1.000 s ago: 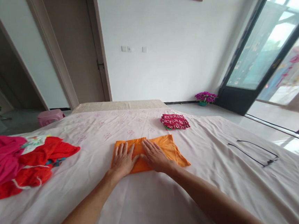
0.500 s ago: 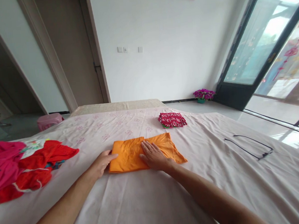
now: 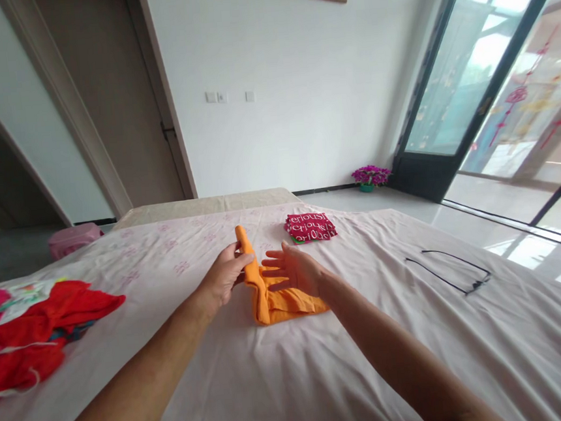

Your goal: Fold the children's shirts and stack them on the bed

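An orange garment (image 3: 296, 304), its exact kind not clear, lies partly folded on the pale bedsheet. My left hand (image 3: 227, 274) pinches its left part between thumb and fingers and holds that flap upright off the sheet. Just right of the raised flap is my right hand (image 3: 298, 271), palm turned toward it, fingers stretched and apart. It hovers over the garment's flat right part and hides some of it. Behind, a folded dark red cloth with white lettering (image 3: 310, 227) sits on the bed.
At the left lies a loose heap of red and pink clothes (image 3: 68, 308). Black-framed glasses (image 3: 473, 282) rest on the right of the sheet (image 3: 217, 386). On the floor beyond stand a pink stool (image 3: 74, 240) and a pot of purple flowers (image 3: 370, 176).
My left hand has lifted the garment's left part from flat to upright and moved right with it. My right hand has come up off the cloth. The camera view has turned slightly right.
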A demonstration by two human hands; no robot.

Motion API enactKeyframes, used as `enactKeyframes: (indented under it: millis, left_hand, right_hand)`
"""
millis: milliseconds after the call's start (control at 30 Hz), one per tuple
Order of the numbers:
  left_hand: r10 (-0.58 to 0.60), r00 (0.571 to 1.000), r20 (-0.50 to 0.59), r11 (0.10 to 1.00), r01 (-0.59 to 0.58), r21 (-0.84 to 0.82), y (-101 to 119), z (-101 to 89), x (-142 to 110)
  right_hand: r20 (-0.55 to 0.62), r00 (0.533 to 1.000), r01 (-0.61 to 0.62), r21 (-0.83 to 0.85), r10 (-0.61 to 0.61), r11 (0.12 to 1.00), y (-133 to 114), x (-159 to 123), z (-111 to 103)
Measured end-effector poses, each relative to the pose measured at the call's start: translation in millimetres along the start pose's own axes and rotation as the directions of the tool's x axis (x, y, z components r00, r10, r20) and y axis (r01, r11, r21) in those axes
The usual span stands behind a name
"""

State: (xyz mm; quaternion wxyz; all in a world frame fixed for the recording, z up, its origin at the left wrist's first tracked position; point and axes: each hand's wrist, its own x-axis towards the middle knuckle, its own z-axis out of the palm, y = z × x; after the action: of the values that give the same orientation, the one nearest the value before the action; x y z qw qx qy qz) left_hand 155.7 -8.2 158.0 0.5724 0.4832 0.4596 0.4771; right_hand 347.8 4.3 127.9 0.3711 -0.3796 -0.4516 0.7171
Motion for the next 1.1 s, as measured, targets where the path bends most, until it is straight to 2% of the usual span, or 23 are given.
enactKeyframes:
  millis: [67,167,233,300,367,400,467,533,600,667,733,800,833,867,900,967,1033,1100]
  left_hand:
    - [-0.012,0.997,0.073,1.0,0.014,-0.024,-1,29.9,6]
    - [-0.032,0.978,0.205,0.996,0.048,-0.073,-12,61.9,15]
    - [-0.002,0.989,0.15,0.995,0.017,-0.096,-22,69.2,23]
    - [0.084,0.996,0.011,0.994,-0.083,-0.077,-34,65.7,32]
    - [0.196,0.977,-0.084,0.98,-0.192,0.051,-48,56.9,41]
    - [0.259,0.961,-0.096,0.958,-0.242,0.156,-55,52.9,44]
    - [0.372,0.928,-0.029,0.85,-0.328,0.412,-70,49.8,47]
    - [0.434,0.894,0.11,0.662,-0.399,0.634,-86,54.5,45]
    - [0.437,0.87,0.23,0.455,-0.434,0.778,-102,64.5,39]
    - [0.408,0.865,0.292,0.29,-0.426,0.857,-117,74.9,32]
    - [0.381,0.864,0.328,0.174,-0.416,0.893,-129,81.9,27]
    - [0.37,0.857,0.359,0.105,-0.423,0.9,-137,85.0,24]
    - [0.369,0.852,0.371,0.086,-0.429,0.899,-139,85.3,24]
    - [0.368,0.848,0.382,0.075,-0.436,0.897,-141,85.1,24]
    - [0.364,0.845,0.392,0.071,-0.445,0.893,-142,84.2,23]
    - [0.358,0.834,0.419,0.077,-0.474,0.877,-143,80.9,23]
    - [0.373,0.814,0.445,0.104,-0.514,0.852,-146,74.8,23]
    - [0.421,0.809,0.411,0.177,-0.518,0.837,-151,65.4,25]
  right_hand:
    - [0.027,1.0,0.001,0.021,-0.002,1.0,-5,-7,-11]
    - [-0.032,0.999,0.028,0.027,-0.027,0.999,-4,-13,-27]
    - [-0.119,0.991,0.062,0.029,-0.058,0.998,1,-14,-38]
    - [-0.212,0.973,0.099,0.015,-0.094,0.995,9,-13,-50]
    - [-0.289,0.951,0.114,-0.005,-0.11,0.993,15,-13,-61]
    - [-0.314,0.943,0.109,-0.011,-0.107,0.994,18,-14,-66]
    - [-0.338,0.936,0.096,-0.025,-0.099,0.995,22,-14,-75]
    - [-0.336,0.937,0.08,-0.049,-0.092,0.996,27,-16,-83]
    - [-0.316,0.944,0.058,-0.109,-0.09,0.992,31,-17,-91]
    - [-0.326,0.939,0.025,-0.247,-0.107,0.969,34,-19,-100]
    - [-0.414,0.893,-0.061,-0.497,-0.175,0.866,34,-21,-108]
    - [-0.491,0.799,-0.192,-0.755,-0.346,0.627,32,-21,-112]
    - [-0.476,0.76,-0.242,-0.839,-0.442,0.488,31,-20,-111]
    - [-0.425,0.741,-0.259,-0.895,-0.52,0.363,30,-19,-109]
    - [-0.352,0.741,-0.241,-0.934,-0.572,0.263,31,-16,-105]
    - [-0.203,0.781,-0.156,-0.979,-0.59,0.13,37,-12,-95]
    - [-0.094,0.839,-0.086,-0.996,-0.535,0.039,49,-9,-87]
    - [-0.057,0.89,-0.079,-0.997,-0.452,-0.028,63,-10,-82]
